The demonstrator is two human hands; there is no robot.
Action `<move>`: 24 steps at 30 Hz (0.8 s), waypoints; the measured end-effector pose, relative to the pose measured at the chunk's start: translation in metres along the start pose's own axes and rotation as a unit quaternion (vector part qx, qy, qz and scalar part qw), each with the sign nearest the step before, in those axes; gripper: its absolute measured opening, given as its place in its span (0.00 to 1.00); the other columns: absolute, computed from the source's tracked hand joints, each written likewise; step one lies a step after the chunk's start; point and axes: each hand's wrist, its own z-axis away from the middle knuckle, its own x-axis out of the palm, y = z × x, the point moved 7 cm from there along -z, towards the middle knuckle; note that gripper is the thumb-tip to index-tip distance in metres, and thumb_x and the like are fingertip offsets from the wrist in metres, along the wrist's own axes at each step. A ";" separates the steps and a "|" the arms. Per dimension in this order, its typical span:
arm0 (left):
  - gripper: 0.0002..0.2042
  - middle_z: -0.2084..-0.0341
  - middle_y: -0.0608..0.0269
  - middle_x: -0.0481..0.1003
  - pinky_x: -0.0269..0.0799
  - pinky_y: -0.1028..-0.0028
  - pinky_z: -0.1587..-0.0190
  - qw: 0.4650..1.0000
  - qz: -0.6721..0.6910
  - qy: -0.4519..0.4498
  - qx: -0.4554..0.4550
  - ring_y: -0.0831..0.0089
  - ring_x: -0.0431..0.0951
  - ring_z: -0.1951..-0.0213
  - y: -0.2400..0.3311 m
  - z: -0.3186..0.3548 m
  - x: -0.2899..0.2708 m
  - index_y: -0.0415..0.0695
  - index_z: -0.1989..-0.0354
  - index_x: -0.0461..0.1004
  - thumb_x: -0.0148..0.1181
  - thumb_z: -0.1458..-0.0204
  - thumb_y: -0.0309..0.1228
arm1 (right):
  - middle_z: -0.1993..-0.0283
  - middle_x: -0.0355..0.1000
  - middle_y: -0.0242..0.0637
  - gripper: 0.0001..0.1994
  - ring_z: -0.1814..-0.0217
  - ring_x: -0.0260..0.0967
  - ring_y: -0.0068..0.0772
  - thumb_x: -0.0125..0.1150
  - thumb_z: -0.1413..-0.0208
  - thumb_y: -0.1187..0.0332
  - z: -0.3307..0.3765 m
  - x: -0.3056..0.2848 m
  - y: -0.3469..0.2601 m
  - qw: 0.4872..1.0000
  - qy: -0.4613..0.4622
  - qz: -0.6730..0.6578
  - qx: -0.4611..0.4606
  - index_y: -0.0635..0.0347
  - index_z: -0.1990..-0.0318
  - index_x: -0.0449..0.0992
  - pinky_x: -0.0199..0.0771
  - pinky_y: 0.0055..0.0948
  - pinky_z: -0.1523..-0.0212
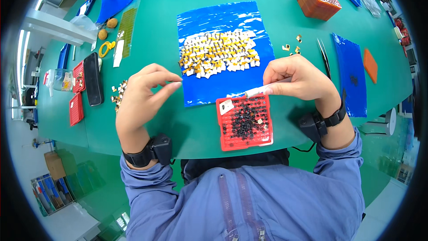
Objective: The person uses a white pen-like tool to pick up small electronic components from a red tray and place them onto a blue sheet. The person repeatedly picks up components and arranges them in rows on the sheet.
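My left hand point(145, 94) is over the left edge of a blue sheet point(196, 94), thumb and forefinger tips brought together in a pinch; anything between them is too small to make out. In my right hand point(296, 80), a slim white piece point(255, 92) is held between thumb and bent fingers, its kind unclear. Its end points left, just above a red tray point(224, 137). Many small black parts point(243, 122) lie in that tray, with a few pale bits among them. On the blue sheet, small white-and-yellow pieces point(218, 53) lie in dense slanting rows.
Tweezers point(324, 58) and a second blue sheet point(350, 73) lie to the right. Behind them stands a stack of orange trays point(317, 0). At left are a black phone-like case point(93, 79), small red trays point(76, 108), yellow scissors point(106, 49) and loose small pieces point(118, 94).
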 end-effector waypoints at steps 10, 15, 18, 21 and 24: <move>0.06 0.73 0.61 0.71 0.67 0.73 0.66 0.988 -0.132 0.032 -0.077 0.72 0.72 0.70 -0.053 0.046 -0.045 0.38 0.70 0.76 0.64 0.57 0.23 | 0.78 0.67 0.25 0.09 0.76 0.58 0.12 0.66 0.51 0.69 0.001 0.003 -0.002 0.999 0.006 -0.033 0.011 0.63 0.71 0.73 0.58 0.16 0.77; 0.07 0.71 0.62 0.65 0.64 0.70 0.61 0.986 -0.145 0.002 -0.080 0.67 0.68 0.65 -0.061 0.050 -0.022 0.40 0.71 0.72 0.63 0.58 0.24 | 0.78 0.67 0.24 0.08 0.76 0.58 0.12 0.65 0.51 0.69 0.003 0.004 -0.007 0.999 0.005 -0.035 -0.006 0.63 0.71 0.73 0.58 0.16 0.76; 0.06 0.73 0.62 0.67 0.65 0.71 0.63 0.985 -0.168 0.022 -0.024 0.67 0.69 0.68 -0.050 0.048 -0.020 0.40 0.73 0.71 0.62 0.58 0.23 | 0.78 0.67 0.25 0.08 0.76 0.59 0.13 0.66 0.52 0.69 0.003 0.004 -0.006 0.999 0.001 -0.047 0.003 0.63 0.71 0.73 0.59 0.16 0.76; 0.05 0.74 0.63 0.70 0.66 0.76 0.66 0.988 -0.108 -0.014 -0.113 0.73 0.71 0.71 -0.045 0.046 -0.016 0.39 0.73 0.69 0.60 0.54 0.21 | 0.79 0.66 0.26 0.08 0.76 0.59 0.14 0.66 0.53 0.70 0.004 0.006 -0.010 1.000 -0.012 -0.007 -0.014 0.63 0.70 0.73 0.60 0.17 0.76; 0.05 0.74 0.65 0.72 0.67 0.80 0.66 0.985 0.115 -0.007 -0.125 0.79 0.72 0.71 -0.022 0.049 -0.002 0.39 0.70 0.67 0.57 0.50 0.20 | 0.79 0.65 0.27 0.08 0.77 0.59 0.15 0.66 0.54 0.70 0.005 0.011 -0.023 0.998 -0.017 0.016 -0.053 0.63 0.70 0.73 0.60 0.19 0.76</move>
